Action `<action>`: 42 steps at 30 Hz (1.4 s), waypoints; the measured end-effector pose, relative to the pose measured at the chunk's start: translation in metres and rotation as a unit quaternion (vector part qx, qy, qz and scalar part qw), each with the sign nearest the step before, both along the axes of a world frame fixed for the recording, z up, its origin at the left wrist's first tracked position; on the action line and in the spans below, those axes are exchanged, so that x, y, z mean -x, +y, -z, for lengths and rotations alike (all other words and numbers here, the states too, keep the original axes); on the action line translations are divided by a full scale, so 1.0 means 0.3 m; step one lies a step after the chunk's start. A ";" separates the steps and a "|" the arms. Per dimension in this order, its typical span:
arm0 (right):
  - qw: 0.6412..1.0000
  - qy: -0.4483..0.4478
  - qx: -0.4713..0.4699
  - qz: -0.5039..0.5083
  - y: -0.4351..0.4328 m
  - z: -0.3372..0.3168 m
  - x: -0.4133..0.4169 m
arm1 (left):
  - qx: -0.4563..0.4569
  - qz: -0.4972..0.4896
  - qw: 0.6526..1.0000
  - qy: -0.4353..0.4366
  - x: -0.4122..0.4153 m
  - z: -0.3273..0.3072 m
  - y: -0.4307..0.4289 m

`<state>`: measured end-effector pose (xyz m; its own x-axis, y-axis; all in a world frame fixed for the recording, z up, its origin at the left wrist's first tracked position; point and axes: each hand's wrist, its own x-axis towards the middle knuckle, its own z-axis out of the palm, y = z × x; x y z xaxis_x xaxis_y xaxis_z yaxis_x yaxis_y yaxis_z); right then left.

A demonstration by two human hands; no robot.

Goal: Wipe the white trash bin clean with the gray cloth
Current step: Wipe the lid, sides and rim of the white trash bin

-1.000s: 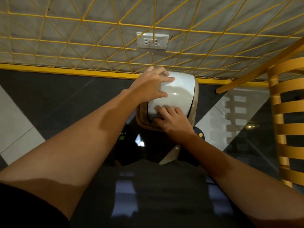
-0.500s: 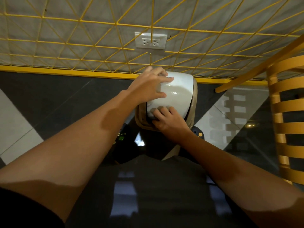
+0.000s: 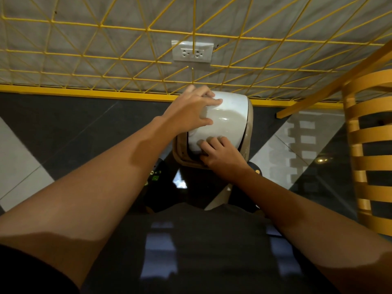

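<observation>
Bin (image 3: 230,120) (white): L hand (image 3: 188,112), R hand (image 3: 222,154) touching

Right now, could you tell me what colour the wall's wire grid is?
The wire grid is yellow, clearest in head view.

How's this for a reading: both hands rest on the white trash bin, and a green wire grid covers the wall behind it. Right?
Not quite: in the head view the wire grid is yellow, not green. The rest stands: the left hand and the right hand both rest on the white trash bin.
</observation>
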<state>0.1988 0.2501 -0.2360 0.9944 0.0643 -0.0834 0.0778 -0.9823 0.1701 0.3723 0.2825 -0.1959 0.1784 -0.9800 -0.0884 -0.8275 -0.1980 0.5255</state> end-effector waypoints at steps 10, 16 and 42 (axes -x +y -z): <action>0.997 0.056 0.035 -0.037 -0.119 -0.097 0.073 | -0.008 -0.004 1.000 -0.001 0.018 -0.015 0.001; 0.999 -0.040 -0.024 0.021 -0.109 -0.097 0.075 | -0.014 -0.001 1.000 -0.015 0.020 -0.017 0.001; 0.538 -0.330 -0.439 0.640 -0.022 -0.110 0.150 | -0.062 -0.008 0.988 -0.139 0.123 -0.020 -0.004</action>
<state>0.1538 0.2435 -0.2030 0.0659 -0.9812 -0.1815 -0.5512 0.1159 -0.8263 0.3354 0.2812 -0.1899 0.2289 -0.9613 -0.1534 -0.9327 -0.2617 0.2482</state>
